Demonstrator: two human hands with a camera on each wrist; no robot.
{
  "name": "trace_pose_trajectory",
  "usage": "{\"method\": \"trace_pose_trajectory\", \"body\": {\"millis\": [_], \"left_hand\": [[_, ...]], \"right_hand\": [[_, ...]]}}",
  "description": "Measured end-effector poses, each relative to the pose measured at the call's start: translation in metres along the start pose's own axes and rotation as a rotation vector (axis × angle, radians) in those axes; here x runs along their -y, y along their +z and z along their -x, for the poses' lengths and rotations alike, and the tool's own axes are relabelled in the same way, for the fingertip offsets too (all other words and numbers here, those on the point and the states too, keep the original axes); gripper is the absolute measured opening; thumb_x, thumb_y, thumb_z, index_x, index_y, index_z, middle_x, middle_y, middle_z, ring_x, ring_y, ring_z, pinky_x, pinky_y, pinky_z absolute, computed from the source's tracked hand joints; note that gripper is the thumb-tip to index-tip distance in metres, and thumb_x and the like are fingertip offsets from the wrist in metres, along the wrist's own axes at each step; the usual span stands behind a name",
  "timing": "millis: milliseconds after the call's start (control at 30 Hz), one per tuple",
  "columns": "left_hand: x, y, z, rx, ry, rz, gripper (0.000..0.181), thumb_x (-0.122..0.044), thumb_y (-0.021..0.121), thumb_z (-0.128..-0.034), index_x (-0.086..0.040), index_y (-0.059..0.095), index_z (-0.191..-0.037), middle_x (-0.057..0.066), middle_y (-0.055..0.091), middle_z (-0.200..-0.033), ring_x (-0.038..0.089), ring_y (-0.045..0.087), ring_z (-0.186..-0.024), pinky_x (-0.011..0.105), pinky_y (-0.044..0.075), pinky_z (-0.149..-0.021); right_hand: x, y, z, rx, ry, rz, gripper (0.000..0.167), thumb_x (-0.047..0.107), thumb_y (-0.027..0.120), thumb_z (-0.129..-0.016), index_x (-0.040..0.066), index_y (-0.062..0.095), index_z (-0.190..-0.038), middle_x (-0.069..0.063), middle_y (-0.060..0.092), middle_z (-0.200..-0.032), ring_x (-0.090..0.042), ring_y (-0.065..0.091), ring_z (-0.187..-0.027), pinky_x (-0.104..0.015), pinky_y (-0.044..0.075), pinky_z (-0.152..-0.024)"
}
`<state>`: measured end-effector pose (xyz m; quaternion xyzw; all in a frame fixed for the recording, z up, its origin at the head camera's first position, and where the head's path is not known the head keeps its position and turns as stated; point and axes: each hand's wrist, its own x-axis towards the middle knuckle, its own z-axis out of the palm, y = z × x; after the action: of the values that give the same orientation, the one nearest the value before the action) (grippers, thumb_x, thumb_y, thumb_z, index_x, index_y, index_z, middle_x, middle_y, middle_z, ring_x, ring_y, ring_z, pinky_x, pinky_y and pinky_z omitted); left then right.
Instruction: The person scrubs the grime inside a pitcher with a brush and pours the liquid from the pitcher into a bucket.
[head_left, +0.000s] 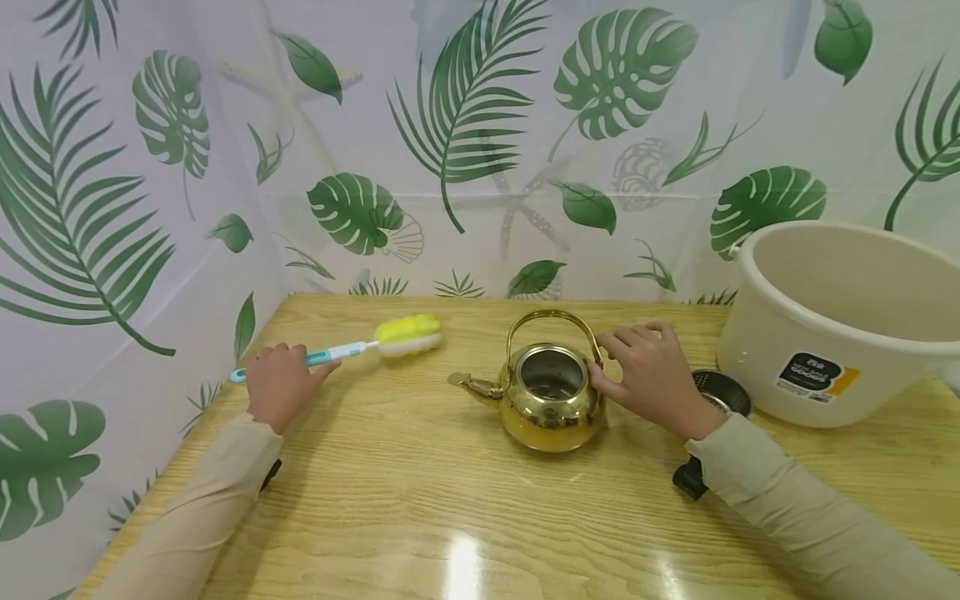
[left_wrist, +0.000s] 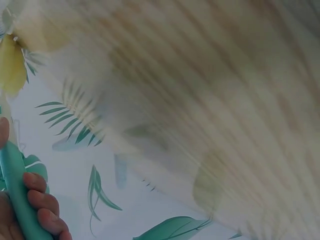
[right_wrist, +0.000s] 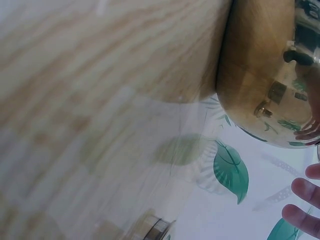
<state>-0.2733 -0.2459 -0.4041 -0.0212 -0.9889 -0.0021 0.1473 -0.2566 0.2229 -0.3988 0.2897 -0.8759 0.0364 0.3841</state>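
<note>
My left hand (head_left: 281, 383) grips the turquoise and white handle of a cleaning brush (head_left: 408, 335) with a yellow and white sponge head. In the left wrist view, fingers (left_wrist: 42, 200) curl round the turquoise handle. A shiny gold kettle (head_left: 551, 425) stands upright on the table without a lid, its spout pointing left and its arched handle raised. My right hand (head_left: 648, 375) holds the right side of the kettle's handle with thumb and fingertips. The right wrist view shows the kettle's curved side (right_wrist: 260, 75) and several outer fingers spread apart; the thumb is hidden there.
A large cream bucket (head_left: 817, 350) stands on the right of the wooden table (head_left: 390, 517). Partly behind the right wrist lies a dark perforated round piece (head_left: 723, 390). A leaf-patterned cloth (head_left: 465, 250) hangs at the back and left.
</note>
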Motion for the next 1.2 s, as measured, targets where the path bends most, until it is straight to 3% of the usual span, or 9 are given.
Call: {"method": "trace_pose_trajectory", "body": {"millis": [100, 267, 467, 800, 1033, 1200], "left_hand": [[0.003, 0.003, 0.0, -0.012, 0.042, -0.001, 0.054, -0.051, 0.058, -0.0868, 0.003, 0.061, -0.082, 0.018, 0.058, -0.071, 0.036, 0.057, -0.066, 0.047, 0.046, -0.062], [0.011, 0.007, 0.001, -0.035, 0.222, -0.002, 0.033, -0.029, 0.066, -0.0869, 0.003, 0.056, -0.091, 0.017, 0.056, -0.07, 0.032, 0.055, -0.063, 0.042, 0.046, -0.053], [0.019, 0.011, 0.004, 0.014, 0.353, -0.046, 0.027, -0.016, 0.066, -0.0869, 0.001, 0.051, -0.103, 0.017, 0.055, -0.079, 0.03, 0.053, -0.068, 0.041, 0.046, -0.058], [0.021, 0.014, 0.008, 0.044, 0.429, -0.09, 0.029, -0.016, 0.071, -0.0821, -0.003, 0.05, -0.098, 0.012, 0.051, -0.08, 0.027, 0.053, -0.071, 0.042, 0.045, -0.063], [0.025, 0.016, 0.004, 0.172, 0.423, -0.093, 0.027, -0.021, 0.067, -0.0862, -0.005, 0.049, -0.099, 0.011, 0.052, -0.082, 0.028, 0.055, -0.074, 0.045, 0.046, -0.067], [0.028, 0.021, 0.001, 0.21, 0.421, -0.102, 0.025, -0.022, 0.064, -0.0884, -0.005, 0.05, -0.101, 0.012, 0.055, -0.084, 0.029, 0.058, -0.076, 0.047, 0.047, -0.068]], "right_hand": [[0.0, 0.0, 0.0, 0.003, -0.003, 0.004, 0.038, 0.041, 0.044, -0.087, 0.009, 0.063, -0.085, -0.004, 0.06, -0.069, -0.027, 0.059, -0.066, -0.052, 0.043, -0.077], [0.0, 0.0, 0.0, 0.003, -0.007, 0.003, 0.034, 0.038, 0.047, -0.086, 0.008, 0.063, -0.084, -0.005, 0.06, -0.069, -0.027, 0.059, -0.065, -0.052, 0.043, -0.076], [-0.001, -0.001, 0.0, -0.008, -0.006, 0.005, 0.043, 0.042, 0.038, -0.089, 0.008, 0.063, -0.085, -0.006, 0.061, -0.07, -0.027, 0.059, -0.065, -0.052, 0.043, -0.076], [-0.001, -0.003, 0.001, -0.015, -0.04, 0.063, 0.059, 0.048, 0.026, -0.093, 0.005, 0.066, -0.091, -0.011, 0.062, -0.077, -0.031, 0.06, -0.069, -0.054, 0.044, -0.075], [-0.001, -0.004, -0.004, -0.012, -0.055, 0.094, 0.059, 0.048, 0.024, -0.094, 0.005, 0.065, -0.093, -0.012, 0.062, -0.078, -0.032, 0.06, -0.071, -0.055, 0.044, -0.077], [0.001, -0.005, -0.006, 0.0, -0.06, 0.107, 0.062, 0.049, 0.02, -0.094, 0.005, 0.064, -0.093, -0.012, 0.063, -0.079, -0.032, 0.06, -0.072, -0.056, 0.044, -0.078]]}}
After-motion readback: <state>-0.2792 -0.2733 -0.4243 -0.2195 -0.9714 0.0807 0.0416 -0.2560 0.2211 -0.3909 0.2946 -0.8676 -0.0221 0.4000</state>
